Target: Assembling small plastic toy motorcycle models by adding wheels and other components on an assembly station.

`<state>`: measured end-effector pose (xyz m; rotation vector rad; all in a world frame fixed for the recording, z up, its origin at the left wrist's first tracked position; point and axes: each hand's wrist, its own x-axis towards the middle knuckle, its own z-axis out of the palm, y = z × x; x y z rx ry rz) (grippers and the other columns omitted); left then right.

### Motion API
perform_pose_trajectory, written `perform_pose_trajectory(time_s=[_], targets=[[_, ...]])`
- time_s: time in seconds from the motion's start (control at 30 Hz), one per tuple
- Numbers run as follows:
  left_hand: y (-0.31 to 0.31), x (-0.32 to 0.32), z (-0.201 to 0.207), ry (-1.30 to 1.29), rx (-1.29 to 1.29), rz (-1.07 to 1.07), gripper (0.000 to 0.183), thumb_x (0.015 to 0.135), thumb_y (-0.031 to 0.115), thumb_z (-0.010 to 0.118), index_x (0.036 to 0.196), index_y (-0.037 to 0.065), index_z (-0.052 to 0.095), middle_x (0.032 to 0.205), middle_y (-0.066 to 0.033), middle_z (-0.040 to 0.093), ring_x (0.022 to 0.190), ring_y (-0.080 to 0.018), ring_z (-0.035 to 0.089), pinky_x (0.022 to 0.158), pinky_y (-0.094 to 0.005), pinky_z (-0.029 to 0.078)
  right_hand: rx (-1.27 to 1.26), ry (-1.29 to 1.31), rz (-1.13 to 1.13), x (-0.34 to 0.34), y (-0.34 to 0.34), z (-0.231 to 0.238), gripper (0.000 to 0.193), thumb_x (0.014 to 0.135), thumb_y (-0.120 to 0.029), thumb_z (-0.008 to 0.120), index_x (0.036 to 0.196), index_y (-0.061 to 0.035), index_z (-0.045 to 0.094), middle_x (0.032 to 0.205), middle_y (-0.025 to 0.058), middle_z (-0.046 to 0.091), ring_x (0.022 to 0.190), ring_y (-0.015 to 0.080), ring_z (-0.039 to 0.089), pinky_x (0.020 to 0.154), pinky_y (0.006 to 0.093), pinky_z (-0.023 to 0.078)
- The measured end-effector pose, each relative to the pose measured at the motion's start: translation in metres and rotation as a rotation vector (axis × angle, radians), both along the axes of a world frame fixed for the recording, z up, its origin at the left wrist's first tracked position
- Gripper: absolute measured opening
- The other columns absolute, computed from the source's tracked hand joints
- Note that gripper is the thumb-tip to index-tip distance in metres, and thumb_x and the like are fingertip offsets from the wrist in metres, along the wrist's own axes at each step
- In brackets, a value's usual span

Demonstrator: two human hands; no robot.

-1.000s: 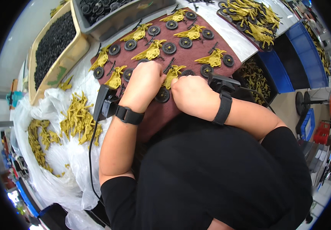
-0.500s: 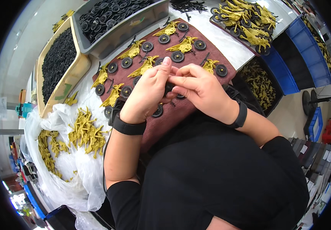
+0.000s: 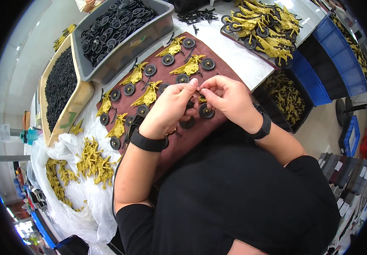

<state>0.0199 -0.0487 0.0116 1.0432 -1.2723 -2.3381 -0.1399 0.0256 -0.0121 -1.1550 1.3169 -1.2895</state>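
My left hand (image 3: pixel 172 105) is curled with its thumb up, and dark bits show between its fingers, too covered to name. Close beside it, my right hand (image 3: pixel 230 102) pinches thumb and forefinger at the left thumb tip; what lies in that pinch is too small to make out. Both hands hover over a maroon cloth (image 3: pixel 226 71). On it lie rows of yellow toy-motorbike-like bodies (image 3: pixel 147 94), with black spoked wheels (image 3: pixel 182 79) and thin black stick-like parts beside them. Some of these are hidden under my hands.
Black wheels fill a grey bin (image 3: pixel 138 43); tiny black pieces fill a cream bin (image 3: pixel 76 111). A plastic bag (image 3: pixel 96 212) with yellow parts lies at left. Wheeled yellow pieces (image 3: pixel 264 32) are heaped back right, above a dark crate (image 3: pixel 297 125). Another person's hand (image 3: pixel 89 4) shows far back.
The view has shifted a little, so the table sits lower and further left. My right fingertips have drawn slightly away from the left palm, toward its thumb tip.
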Motion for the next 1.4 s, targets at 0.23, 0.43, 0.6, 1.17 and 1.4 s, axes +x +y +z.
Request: perform_pose_trajectory(time_s=[0.23, 0.43, 0.6, 1.17, 1.4], targets=[[-0.006, -0.029, -0.010, -0.452, -1.093, -0.099, 0.017, 0.084, 0.012, 0.064, 0.086, -0.004, 0.064, 0.074, -0.0178, 0.065, 0.068, -0.0236, 0.065, 0.065, -0.0349, 0.049, -0.028, -0.067, -0.014, -0.039, 0.014, -0.018, 0.019, 0.087, -0.001, 0.059, 0.106, 0.0017, 0.061, 0.091, 0.0019, 0.059, 0.077, 0.0054, 0.058, 0.069, 0.0196, 0.049], [-0.004, -0.043, -0.028, -0.555, -1.277, -0.241, 0.013, 0.082, 0.008, 0.062, 0.085, -0.004, 0.063, 0.078, -0.0240, 0.063, 0.080, -0.0382, 0.063, 0.072, -0.0417, 0.049, -0.132, 0.272, -0.056, -0.053, 0.038, -0.020, 0.023, 0.087, 0.004, 0.052, 0.103, -0.0035, 0.067, 0.089, 0.0048, 0.055, 0.068, 0.0095, 0.057, 0.065, 0.0231, 0.048], [-0.006, -0.041, -0.038, -0.615, -1.361, -0.272, 0.013, 0.081, 0.008, 0.063, 0.083, -0.004, 0.061, 0.076, -0.0241, 0.062, 0.080, -0.0389, 0.063, 0.072, -0.0442, 0.049, -0.109, 0.445, 0.017, -0.046, 0.051, -0.024, 0.022, 0.082, 0.004, 0.057, 0.100, -0.0044, 0.068, 0.082, 0.0067, 0.056, 0.072, 0.0158, 0.060, 0.066, 0.0277, 0.048], [-0.016, -0.038, -0.046, -0.557, -1.420, -0.340, 0.010, 0.080, 0.005, 0.062, 0.078, -0.004, 0.061, 0.076, -0.0236, 0.062, 0.078, -0.0394, 0.062, 0.071, -0.0446, 0.049, -0.301, 0.879, 0.212, -0.048, 0.055, -0.030, 0.021, 0.078, 0.005, 0.058, 0.099, 0.0004, 0.062, 0.094, 0.0114, 0.058, 0.084, 0.0276, 0.062, 0.073, 0.0336, 0.052], [-0.020, -0.039, -0.045, -0.569, -1.396, -0.365, 0.009, 0.079, 0.005, 0.062, 0.078, -0.004, 0.061, 0.077, -0.0233, 0.062, 0.079, -0.0397, 0.062, 0.072, -0.0443, 0.049, -0.265, 0.783, -0.016, -0.041, 0.047, -0.030, 0.013, 0.080, -0.001, 0.063, 0.093, -0.0018, 0.064, 0.085, 0.0116, 0.061, 0.078, 0.0287, 0.063, 0.069, 0.0345, 0.052]])
